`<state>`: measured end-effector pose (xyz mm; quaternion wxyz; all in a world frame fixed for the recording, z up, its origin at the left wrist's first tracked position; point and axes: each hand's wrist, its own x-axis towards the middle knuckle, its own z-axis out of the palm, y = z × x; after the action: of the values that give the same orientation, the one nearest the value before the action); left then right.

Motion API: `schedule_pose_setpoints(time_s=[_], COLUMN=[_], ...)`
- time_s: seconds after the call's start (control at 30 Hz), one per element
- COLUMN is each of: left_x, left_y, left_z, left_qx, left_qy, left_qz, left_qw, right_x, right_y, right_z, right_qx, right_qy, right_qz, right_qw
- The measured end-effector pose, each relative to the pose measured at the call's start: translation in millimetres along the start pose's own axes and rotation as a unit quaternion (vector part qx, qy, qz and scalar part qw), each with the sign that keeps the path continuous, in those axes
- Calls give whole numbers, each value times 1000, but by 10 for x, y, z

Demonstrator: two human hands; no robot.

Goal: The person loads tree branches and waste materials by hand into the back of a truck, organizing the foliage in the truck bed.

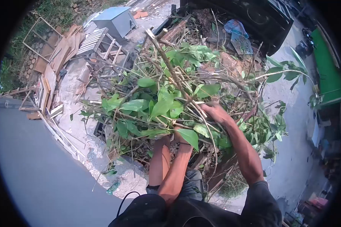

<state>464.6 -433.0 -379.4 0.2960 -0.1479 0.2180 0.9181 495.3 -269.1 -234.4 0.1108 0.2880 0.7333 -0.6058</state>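
Outdoors, on sunlit pale ground (130,172) with scattered rubble. Toward the upper left, near a grey box with a light-blue top (115,22), loose planks (60,53), a slatted wooden piece (91,41) and a stack of round log ends (25,65). Toward the upper right, a large black panel (250,20), with a blue plastic bag (236,29) just beside it; farther right, a green panel (327,62). At lower left, a green plastic bottle (113,187) on the rubble.

In the middle, directly in front of the body, a broad, tangled heap of cut leafy branches (163,104). Across it, slanting from upper left toward the right hand (214,112), 1 thick branch (166,60) with 2 pale cut ends at the top.

With the right hand, reaching in from the right, closed round thin stems (196,108) near the lower end of that branch. With the left hand (177,133), reaching up from below, deep among the stems and mostly covered by leaves; impossible to tell whether spread or pinching. Just beside the left forearm, a bare leg (159,160); below the heap, grey fabric (193,183).
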Motion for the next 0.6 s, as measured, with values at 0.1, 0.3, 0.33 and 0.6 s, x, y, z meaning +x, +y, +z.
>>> schedule_pose_setpoints(time_s=[0.1,0.3,0.33,0.6], left_x=[-372,-1078,-1155,-1837], left_y=[233,238,176,235], left_z=[1064,1992,2131,3339], left_qx=[32,55,31,67], left_qy=[151,163,156,45], left_qz=[-9,-34,-56,-3], left_qw=[988,985,986,997], right_x=[-356,-1312,-1482,-2726], right_y=[-313,-752,-845,-1277], right_z=[-180,-558,-639,-1313], right_qx=[-37,55,62,-160], right_qy=[35,124,158,314], right_qz=[-11,-23,-34,-182], right_qw=[999,990,985,918])
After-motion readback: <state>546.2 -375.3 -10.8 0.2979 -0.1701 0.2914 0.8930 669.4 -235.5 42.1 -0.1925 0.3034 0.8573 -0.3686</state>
